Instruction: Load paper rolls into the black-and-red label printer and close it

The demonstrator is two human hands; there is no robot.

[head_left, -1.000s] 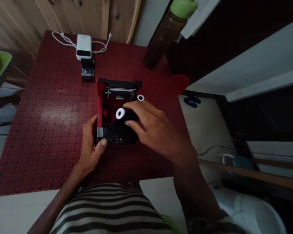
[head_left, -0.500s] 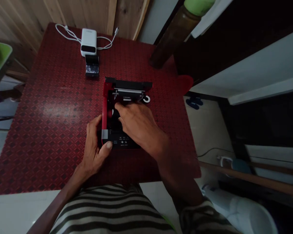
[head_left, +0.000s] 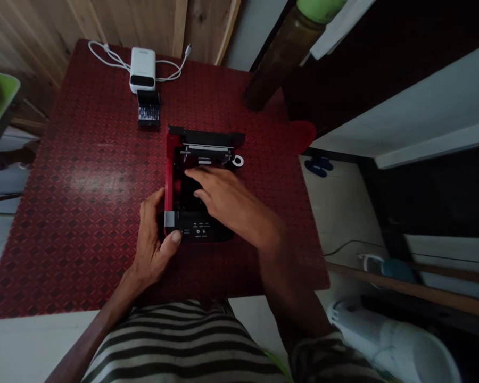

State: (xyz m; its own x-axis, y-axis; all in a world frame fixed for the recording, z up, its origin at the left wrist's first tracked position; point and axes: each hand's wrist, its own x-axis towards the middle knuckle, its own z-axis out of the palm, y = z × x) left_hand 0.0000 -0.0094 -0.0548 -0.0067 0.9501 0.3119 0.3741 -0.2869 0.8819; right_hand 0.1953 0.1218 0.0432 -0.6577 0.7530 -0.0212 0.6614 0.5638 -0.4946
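Observation:
A red and black label printer sits on the table with its lid raised. My left hand grips the near left corner, thumb on the black front panel and fingers along the red side. Over the dark open bay, my right hand reaches in from the right; its index finger and thumb are apart, and I see nothing held between them. The fingers' undersides and much of the bay are hidden. A white ring shows by the printer's right side, just beyond that hand.
A white power bank with a white cable lies at the back of the red patterned table. Nearer stands a small black roll with a printed strip. A tall dark bottle with a green lid rises at the back right.
My right thumb and fingers have spread over the bay, and the small white spot beside the fingertips no longer shows. My left hand keeps its grip on the printer.

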